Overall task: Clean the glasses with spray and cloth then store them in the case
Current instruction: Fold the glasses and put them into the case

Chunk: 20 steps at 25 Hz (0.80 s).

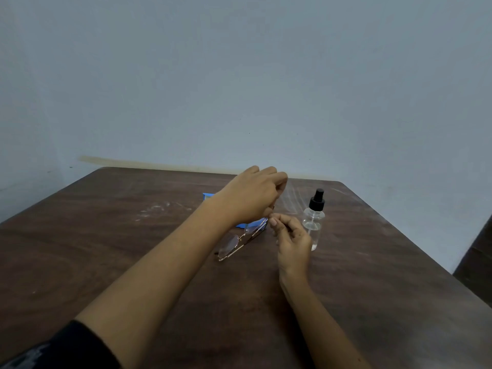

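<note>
Glasses (234, 242): folded on table (106, 235), none of the task visibly done. Bottle (314, 222): upright, untouched. Left hand (250, 198) grips a clear wrapper (291, 198), right hand (292, 241) apparently pinches its lower edge; spraying, wiping and casing remain.

A dark brown, wood-grain worktop (133, 262) with rounded far corners carries everything. Taking its middle as the dial's centre, a clear spray bottle (313, 222) with a black pump top stands upright at 2 o'clock. Gold-rimmed glasses (239, 242) are near the centre, their near end low by the surface; contact is unclear. A flat blue object (207, 196) lies at 12 o'clock, partly hidden. White smears (159, 209) mark 10 o'clock.
</note>
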{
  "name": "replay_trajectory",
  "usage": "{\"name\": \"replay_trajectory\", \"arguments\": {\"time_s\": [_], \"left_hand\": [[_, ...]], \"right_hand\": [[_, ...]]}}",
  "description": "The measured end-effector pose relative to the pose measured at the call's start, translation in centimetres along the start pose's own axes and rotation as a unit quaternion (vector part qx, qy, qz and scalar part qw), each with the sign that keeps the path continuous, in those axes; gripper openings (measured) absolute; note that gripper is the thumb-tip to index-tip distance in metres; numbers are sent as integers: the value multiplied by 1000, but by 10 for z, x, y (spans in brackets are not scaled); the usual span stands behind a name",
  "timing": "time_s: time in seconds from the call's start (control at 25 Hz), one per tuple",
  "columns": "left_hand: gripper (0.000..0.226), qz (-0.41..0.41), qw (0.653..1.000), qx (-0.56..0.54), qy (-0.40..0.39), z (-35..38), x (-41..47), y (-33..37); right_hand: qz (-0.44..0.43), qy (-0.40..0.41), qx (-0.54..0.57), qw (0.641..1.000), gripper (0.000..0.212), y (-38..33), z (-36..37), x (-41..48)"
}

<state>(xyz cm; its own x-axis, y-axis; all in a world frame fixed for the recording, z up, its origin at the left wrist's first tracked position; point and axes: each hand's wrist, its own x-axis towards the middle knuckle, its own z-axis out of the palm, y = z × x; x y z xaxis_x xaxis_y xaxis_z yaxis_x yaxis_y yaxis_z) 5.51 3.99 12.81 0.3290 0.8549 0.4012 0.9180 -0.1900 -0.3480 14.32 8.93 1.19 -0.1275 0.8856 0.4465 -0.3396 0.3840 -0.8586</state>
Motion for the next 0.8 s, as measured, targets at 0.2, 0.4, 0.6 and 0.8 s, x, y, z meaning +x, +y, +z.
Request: {"name": "replay_trajectory", "arguments": {"time_s": [0.2,0.4,0.6,0.8], "left_hand": [[15,-115,991,-71,10,2,-10,-22],[18,-314,906,-265,101,9,-40,-48],[28,-491,712,-466,186,29,-69,-64],[35,-539,601,-553,206,49,-85,-65]], "right_hand": [[18,-6,9,1000,15,2,-5,2],[84,-62,8,995,21,4,-7,2],[58,-169,-15,984,28,0,-6,0],[-8,-275,-19,961,25,-8,-4,-6]]}}
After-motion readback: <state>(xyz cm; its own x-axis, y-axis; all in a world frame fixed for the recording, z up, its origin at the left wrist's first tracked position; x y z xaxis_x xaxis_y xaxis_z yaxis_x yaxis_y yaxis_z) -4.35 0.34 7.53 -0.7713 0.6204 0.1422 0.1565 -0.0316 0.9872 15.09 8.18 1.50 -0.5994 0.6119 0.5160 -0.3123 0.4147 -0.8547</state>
